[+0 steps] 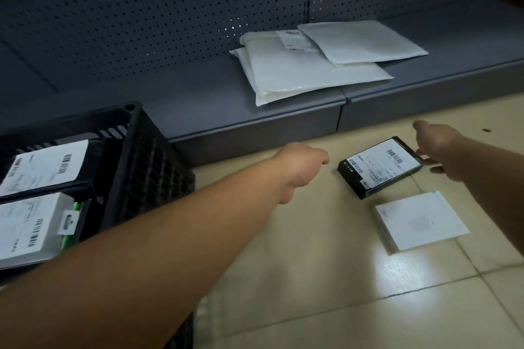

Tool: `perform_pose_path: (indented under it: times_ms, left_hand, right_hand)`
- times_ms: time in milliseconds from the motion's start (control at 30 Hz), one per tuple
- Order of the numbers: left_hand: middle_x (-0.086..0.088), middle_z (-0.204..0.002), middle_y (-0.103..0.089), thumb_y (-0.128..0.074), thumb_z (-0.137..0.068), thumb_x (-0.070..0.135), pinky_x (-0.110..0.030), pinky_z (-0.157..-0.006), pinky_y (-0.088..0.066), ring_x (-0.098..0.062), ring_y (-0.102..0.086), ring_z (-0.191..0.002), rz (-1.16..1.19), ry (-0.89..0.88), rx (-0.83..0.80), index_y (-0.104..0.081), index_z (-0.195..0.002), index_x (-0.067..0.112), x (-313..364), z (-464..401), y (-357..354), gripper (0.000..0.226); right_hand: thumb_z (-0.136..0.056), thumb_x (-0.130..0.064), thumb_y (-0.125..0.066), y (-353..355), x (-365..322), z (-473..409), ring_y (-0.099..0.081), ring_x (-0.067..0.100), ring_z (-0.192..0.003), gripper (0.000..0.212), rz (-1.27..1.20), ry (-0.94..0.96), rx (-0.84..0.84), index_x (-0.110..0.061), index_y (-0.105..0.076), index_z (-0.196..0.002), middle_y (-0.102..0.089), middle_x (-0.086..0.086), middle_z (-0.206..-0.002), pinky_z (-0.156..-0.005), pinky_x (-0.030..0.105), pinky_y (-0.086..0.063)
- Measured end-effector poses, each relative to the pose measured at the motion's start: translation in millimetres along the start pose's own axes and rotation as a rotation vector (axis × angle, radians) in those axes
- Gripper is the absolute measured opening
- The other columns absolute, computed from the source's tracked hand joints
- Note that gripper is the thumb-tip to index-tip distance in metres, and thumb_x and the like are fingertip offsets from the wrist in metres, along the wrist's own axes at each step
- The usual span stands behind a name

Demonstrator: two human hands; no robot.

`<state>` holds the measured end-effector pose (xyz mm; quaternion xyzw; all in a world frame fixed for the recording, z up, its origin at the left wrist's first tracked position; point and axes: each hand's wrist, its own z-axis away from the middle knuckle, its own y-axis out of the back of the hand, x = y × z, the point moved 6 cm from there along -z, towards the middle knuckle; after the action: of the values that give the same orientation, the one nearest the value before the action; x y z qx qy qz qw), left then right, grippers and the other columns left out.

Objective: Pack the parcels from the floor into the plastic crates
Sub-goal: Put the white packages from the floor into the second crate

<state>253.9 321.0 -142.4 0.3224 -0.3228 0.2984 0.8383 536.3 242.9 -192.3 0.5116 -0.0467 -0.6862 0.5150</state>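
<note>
1. the right hand [442,147] reaches the far end of the black box [380,167] on the floor [283,249], fingers spread at its edge, seemingly touching.
2. left hand [300,167] hangs loosely curled, empty, just beside the box.
3. best gripped by both short ends, then lifted level.
4. the black crate [136,156] at left already holds parcels; white box [419,224] nearby, mailers [312,65] on the shelf.

Open floor [297,249] surrounds the black box [380,167]. Obstacles: crate [147,156] at 9 o'clock, shelf base [255,133] at 12, white box [419,224] at 5.
</note>
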Motion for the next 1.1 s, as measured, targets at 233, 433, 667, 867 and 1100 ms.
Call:
perform_pose_path:
  times_ms: [233,433,667,867,1100]
  left_hand:
    - [-0.003,-0.105,-0.06,-0.063,-0.094,0.025,-0.042,-0.103,-0.051,-0.02,-0.061,-0.085,0.058,0.088,-0.028,-0.066,-0.119,0.012,-8.9,-34.3,-43.2,0.027]
    - [-0.005,-0.096,-0.056,-0.064,-0.095,0.024,-0.042,-0.105,-0.048,-0.023,-0.056,-0.088,0.057,0.149,-0.042,-0.062,-0.094,0.015,-13.8,-56.1,-77.8,0.009]
    - [0.001,-0.091,-0.056,-0.062,-0.096,0.024,-0.043,-0.109,-0.048,-0.027,-0.062,-0.108,0.04,0.211,-0.066,-0.057,-0.085,0.02,-15.4,-75.3,-110.6,0.013]
    - [0.004,-0.087,-0.055,-0.061,-0.097,0.03,-0.041,-0.107,-0.05,-0.023,-0.057,-0.096,0.045,0.261,-0.017,-0.055,-0.081,0.021,-19.3,-89.7,-130.3,0.019]
    - [0.008,-0.088,-0.056,-0.058,-0.101,0.029,-0.035,-0.102,-0.052,-0.018,-0.059,-0.092,0.155,0.279,-0.01,-0.059,-0.104,0.023,-18.1,-93.4,-142.5,0.007]
  right_hand:
    - [-0.095,-0.055,-0.034,14.1,32.5,-23.8,-0.053,0.034,-0.092,0.053,-0.007,-0.084,-0.001,-0.008,-0.058,-0.096,-0.063,0.023,-0.124,-0.082,0.043,-0.043]
    - [-0.098,-0.054,-0.035,9.4,44.0,-42.9,-0.053,0.034,-0.092,0.05,-0.005,-0.07,-0.02,-0.01,-0.056,-0.092,-0.061,0.022,-0.125,-0.083,0.044,-0.045]
    - [-0.108,-0.04,-0.029,-0.8,45.7,-60.9,-0.052,0.043,-0.122,0.053,0.133,-0.021,-0.075,0.002,-0.052,-0.131,-0.053,0.026,-0.135,-0.105,0.045,-0.041]
    - [-0.109,-0.02,-0.023,-4.8,41.5,-70.8,-0.046,0.045,-0.126,0.039,0.184,0.08,-0.093,-0.001,-0.045,-0.136,-0.048,0.03,-0.135,-0.104,0.041,-0.037]
    - [-0.11,-0.029,-0.026,-16.1,40.2,-75.0,-0.05,0.038,-0.11,0.049,0.169,0.084,-0.136,0.003,-0.047,-0.141,-0.052,0.024,-0.12,-0.103,0.042,-0.04]
